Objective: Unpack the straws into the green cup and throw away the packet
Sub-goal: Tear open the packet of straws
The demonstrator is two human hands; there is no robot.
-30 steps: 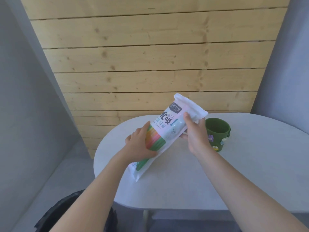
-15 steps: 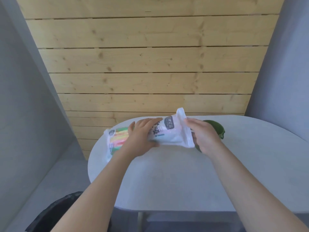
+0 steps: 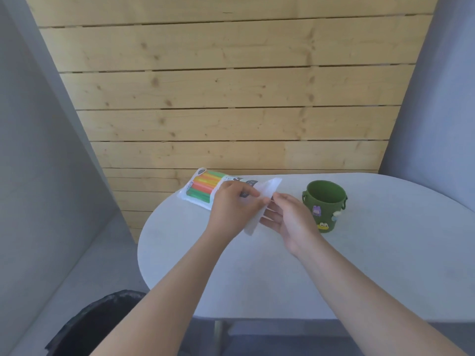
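While my left hand [image 3: 232, 205] gripped the white plastic straw packet [image 3: 205, 188], my right hand [image 3: 290, 218] pinched its end, just left of the green cup [image 3: 325, 205].

Both hands [image 3: 232, 204] [image 3: 288, 217] pinch packet [image 3: 205, 188] (green cup [image 3: 325, 205] beside).

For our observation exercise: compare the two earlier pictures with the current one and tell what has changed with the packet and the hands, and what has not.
The straw packet, held tilted up a second ago, now lies flat across the table, coloured straws to the left. The left hand moved from its middle to the open end, and the right hand now pinches that white flap. The green cup stays empty in its place; the black bin too.
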